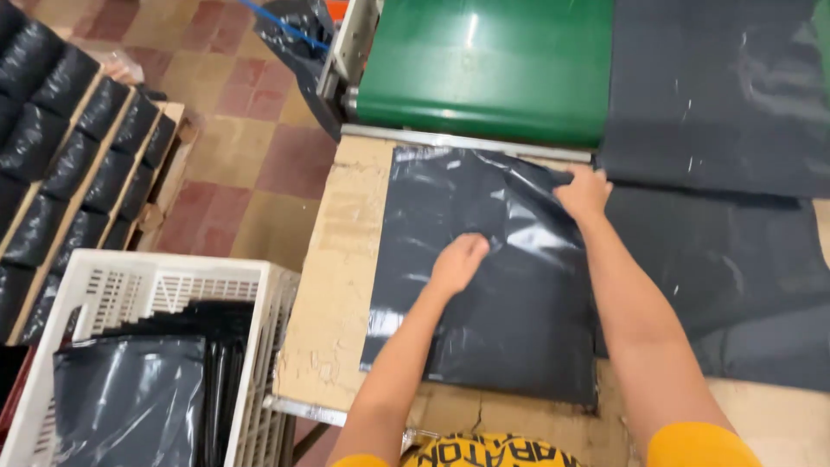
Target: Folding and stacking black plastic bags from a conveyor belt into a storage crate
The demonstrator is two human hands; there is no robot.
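— So, the hands?
— Left hand (460, 259), fingers loosely curled, presses the middle of the black plastic bag (484, 277). Right hand (584, 192) pinches its far right corner.
— And the bag?
— Flat on the worn bench (333, 285), its top at the far edge, beside the green conveyor (484, 69). A white crate (130, 285) of bags stands left.
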